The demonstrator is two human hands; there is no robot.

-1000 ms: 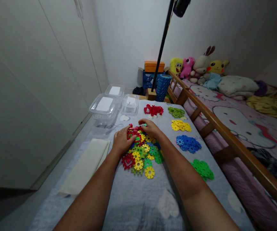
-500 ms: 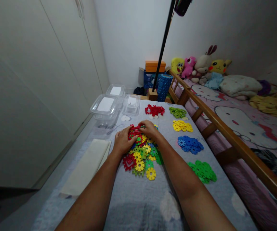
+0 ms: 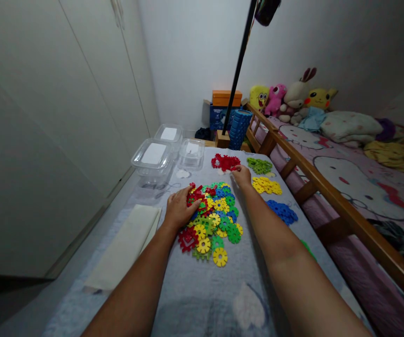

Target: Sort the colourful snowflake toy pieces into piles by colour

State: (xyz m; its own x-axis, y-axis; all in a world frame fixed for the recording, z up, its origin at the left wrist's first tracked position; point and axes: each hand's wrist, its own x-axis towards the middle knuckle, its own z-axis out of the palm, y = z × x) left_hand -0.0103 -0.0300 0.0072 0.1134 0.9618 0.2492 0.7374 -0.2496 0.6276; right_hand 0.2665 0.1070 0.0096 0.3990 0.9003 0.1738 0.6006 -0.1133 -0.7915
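A mixed heap of coloured plastic gear pieces point(image 3: 213, 219) lies mid-table on a pale blue cloth point(image 3: 202, 295). My left hand point(image 3: 179, 208) rests on the heap's left edge, fingers curled over red pieces. My right hand point(image 3: 242, 176) is stretched out to the far side, its fingertips pinched at the edge of the red pile point(image 3: 225, 161), seemingly on a red piece. Sorted piles lie to the right: light green point(image 3: 259, 164), yellow point(image 3: 267, 186), blue point(image 3: 282, 211), and a dark green one point(image 3: 305, 245) mostly hidden behind my right forearm.
Clear lidded plastic boxes point(image 3: 153, 157) stand at the table's far left; a folded white cloth point(image 3: 124, 245) lies at its left. A black pole point(image 3: 238, 70) rises from a wooden block. A wooden bed rail point(image 3: 331, 196) runs along the right, plush toys point(image 3: 289, 96) beyond.
My right hand left the mixed heap and reached forward-right to the red pile. My left hand stayed on the heap's left edge.
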